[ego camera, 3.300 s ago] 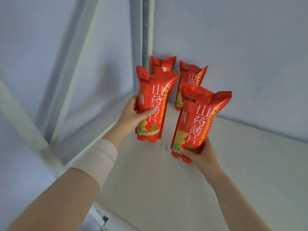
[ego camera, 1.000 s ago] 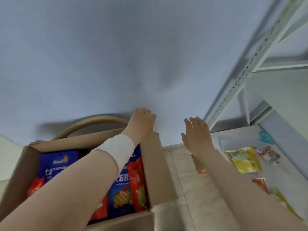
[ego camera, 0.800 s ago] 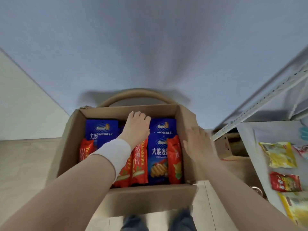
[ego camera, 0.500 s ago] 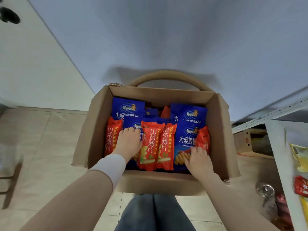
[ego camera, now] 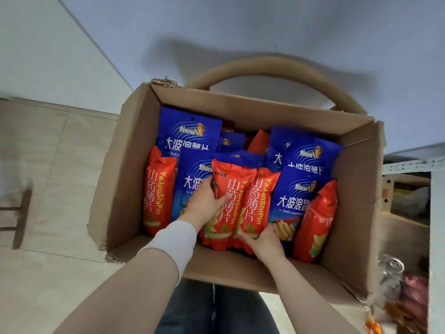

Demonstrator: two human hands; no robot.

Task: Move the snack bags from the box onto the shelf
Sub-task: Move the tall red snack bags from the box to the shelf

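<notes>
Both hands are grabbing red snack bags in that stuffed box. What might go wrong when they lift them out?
1. The right hand grips the second red bag only near its bottom end, so it might flop or slip when lifted.
2. The first red bag, held by the left hand, overlaps the second and sits against a blue bag, so pulling could drag neighbours out of the box.

The box (ego camera: 125,179) is plain brown cardboard. The red snack bags (ego camera: 232,189) carry white and yellow lettering and green leaves; the blue snack bags (ego camera: 190,131) have white lettering over faint wavy lines. The floor (ego camera: 60,165) is pale beige tile.
</notes>
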